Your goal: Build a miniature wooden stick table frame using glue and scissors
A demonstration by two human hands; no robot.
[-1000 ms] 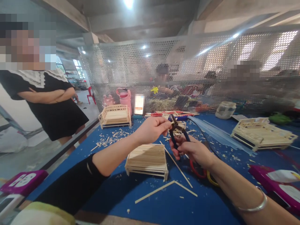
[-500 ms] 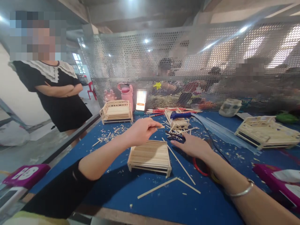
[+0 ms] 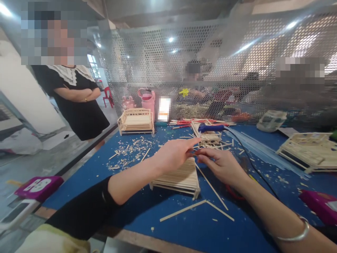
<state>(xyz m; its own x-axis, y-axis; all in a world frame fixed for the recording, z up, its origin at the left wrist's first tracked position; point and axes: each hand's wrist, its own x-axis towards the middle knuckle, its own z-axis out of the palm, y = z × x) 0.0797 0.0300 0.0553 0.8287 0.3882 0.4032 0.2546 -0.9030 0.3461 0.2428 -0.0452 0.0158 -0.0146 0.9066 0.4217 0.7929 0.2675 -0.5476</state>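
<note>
Almost shut, the right grip [image 3: 223, 167] brings thumb and forefinger close together just beside the left grip [image 3: 173, 154]; whatever sits between those fingertips is too small to make out. The left grip has its forefinger straight and the other fingers curled under, so I cannot tell whether it holds anything. Directly beneath it, partly hidden by the hand, stands a slatted wooden frame [image 3: 179, 181] of pale, slim sticks laid side by side on short legs. Beyond both grips, a blue glue gun [image 3: 213, 128] lies over a smaller stick frame [image 3: 213, 138], its dark cord passing behind the right grip. Nearer than the grips, two bare strips [image 3: 183, 211] meet at an angle on the blue surface [image 3: 195, 228]. Crumbly wood scraps [image 3: 122, 160] litter the area left of the left grip, a railed miniature bed [image 3: 137, 121] behind them.
</note>
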